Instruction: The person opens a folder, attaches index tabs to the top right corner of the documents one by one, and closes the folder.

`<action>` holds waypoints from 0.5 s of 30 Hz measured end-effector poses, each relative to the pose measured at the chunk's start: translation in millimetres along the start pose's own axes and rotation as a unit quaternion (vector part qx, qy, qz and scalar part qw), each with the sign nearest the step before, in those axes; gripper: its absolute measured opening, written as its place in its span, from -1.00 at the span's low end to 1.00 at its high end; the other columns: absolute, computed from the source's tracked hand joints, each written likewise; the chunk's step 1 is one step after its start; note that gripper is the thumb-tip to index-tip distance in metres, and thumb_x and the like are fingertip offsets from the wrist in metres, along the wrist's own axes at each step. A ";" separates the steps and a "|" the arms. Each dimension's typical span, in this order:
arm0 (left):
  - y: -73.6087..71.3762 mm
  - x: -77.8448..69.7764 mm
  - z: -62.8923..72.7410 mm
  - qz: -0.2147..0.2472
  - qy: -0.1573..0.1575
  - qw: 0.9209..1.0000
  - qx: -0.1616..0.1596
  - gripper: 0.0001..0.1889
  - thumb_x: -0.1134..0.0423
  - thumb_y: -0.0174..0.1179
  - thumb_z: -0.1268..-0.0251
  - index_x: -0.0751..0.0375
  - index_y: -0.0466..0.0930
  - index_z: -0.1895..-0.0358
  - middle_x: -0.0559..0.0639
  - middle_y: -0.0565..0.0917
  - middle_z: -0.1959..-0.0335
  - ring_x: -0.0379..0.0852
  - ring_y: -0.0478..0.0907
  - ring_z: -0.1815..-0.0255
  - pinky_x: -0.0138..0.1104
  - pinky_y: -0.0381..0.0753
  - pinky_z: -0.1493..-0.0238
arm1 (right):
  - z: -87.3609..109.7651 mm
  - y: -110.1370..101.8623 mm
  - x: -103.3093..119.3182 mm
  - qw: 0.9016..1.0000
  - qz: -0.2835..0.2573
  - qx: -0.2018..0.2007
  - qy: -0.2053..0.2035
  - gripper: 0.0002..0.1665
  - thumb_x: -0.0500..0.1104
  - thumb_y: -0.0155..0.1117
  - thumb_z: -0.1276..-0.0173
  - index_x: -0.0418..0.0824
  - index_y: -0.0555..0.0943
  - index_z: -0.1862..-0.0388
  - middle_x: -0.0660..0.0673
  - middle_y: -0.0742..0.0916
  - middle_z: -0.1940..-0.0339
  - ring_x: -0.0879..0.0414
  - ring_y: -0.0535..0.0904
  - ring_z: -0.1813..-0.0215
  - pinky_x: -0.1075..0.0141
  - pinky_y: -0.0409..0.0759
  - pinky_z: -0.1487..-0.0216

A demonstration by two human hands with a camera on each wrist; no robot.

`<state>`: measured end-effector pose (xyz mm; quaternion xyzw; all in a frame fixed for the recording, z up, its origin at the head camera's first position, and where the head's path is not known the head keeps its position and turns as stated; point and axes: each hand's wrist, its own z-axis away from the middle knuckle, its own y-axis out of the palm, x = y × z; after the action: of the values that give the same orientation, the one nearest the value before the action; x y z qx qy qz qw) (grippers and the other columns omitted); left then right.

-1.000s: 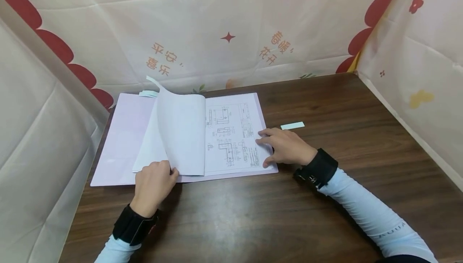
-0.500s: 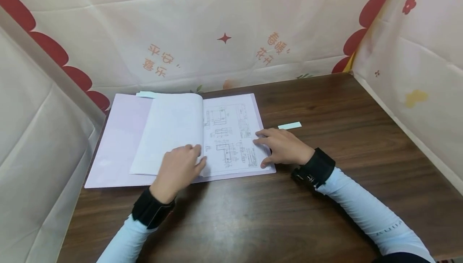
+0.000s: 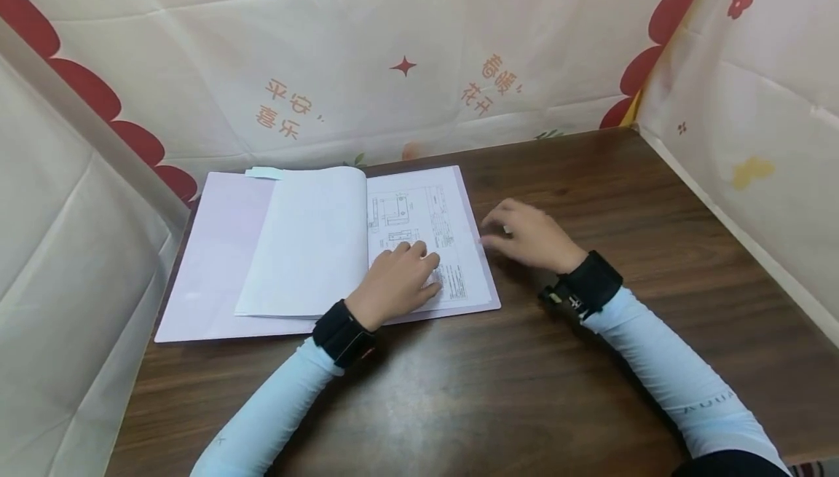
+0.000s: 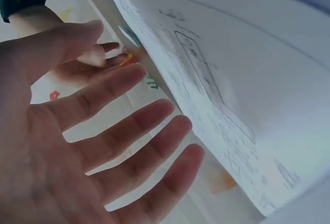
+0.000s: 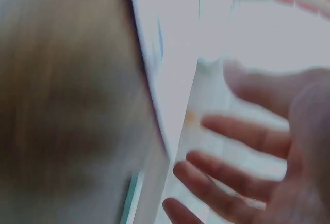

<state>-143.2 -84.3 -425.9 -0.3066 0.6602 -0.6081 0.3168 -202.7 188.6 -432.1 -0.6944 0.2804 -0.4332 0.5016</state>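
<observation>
A pale purple folder (image 3: pixel 226 244) lies opened flat on the table. White pages (image 3: pixel 314 244) are turned over to its left side. On its right side is a page with technical drawings (image 3: pixel 419 204). My left hand (image 3: pixel 393 284) is over the lower part of this drawing page, fingers apart and holding nothing. Whether it touches the paper I cannot tell. My right hand (image 3: pixel 534 237) is just right of the folder's edge, fingers loosely bent and blurred in its wrist view. Nearby lies a pale green strip (image 5: pixel 130 198), mostly hidden by the right hand in the head view.
Pale green tabs (image 3: pixel 264 172) stick out at the top of the turned pages. The brown wooden table (image 3: pixel 590 171) extends to the right and front. Printed cloth (image 3: pixel 393 25) hangs behind it and at both sides.
The left hand has laid the lifted page down to the left, let go and moved right over the drawing page. The right hand has left the folder's right edge, moving slightly right and away.
</observation>
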 end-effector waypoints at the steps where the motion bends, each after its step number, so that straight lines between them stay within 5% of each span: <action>1: -0.5 -2.1 -3.5 0.001 0.003 1.000 -0.002 -0.60 -0.06 0.24 -0.46 0.07 0.67 -0.19 0.06 0.68 0.02 0.01 0.59 0.12 -0.19 0.65 0.24 | -0.9 -3.8 -7.5 1.000 -0.004 -0.013 0.028 -0.60 0.06 0.41 -0.42 -0.20 0.72 -0.04 -0.21 0.73 0.00 -0.07 0.67 0.05 0.00 0.66 0.05; 7: -8.4 -18.0 -26.7 0.002 0.012 1.000 0.026 -0.57 0.01 0.30 -0.41 0.05 0.63 -0.26 0.06 0.66 -0.06 -0.01 0.57 0.09 -0.17 0.66 0.21 | 0.0 -15.4 -45.5 0.988 -0.012 -0.040 0.150 -0.52 0.14 0.36 -0.44 -0.30 0.64 0.22 -0.23 0.67 0.39 -0.09 0.53 0.34 0.13 0.46 0.34; 15: -4.7 -33.1 -56.6 0.010 0.018 0.996 0.089 -0.47 0.04 0.32 -0.41 0.04 0.54 -0.39 0.07 0.64 -0.19 -0.01 0.60 0.02 -0.15 0.69 0.10 | -4.5 -4.7 -56.4 0.983 -0.011 -0.014 0.183 -0.43 0.25 0.43 -0.33 -0.26 0.60 0.34 -0.16 0.62 0.47 -0.05 0.49 0.41 0.20 0.37 0.41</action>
<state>-167.6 -24.1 -416.4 -0.2597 0.6122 -0.6664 0.3372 -233.3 234.6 -445.2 -0.6134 0.3659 -0.5546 0.4269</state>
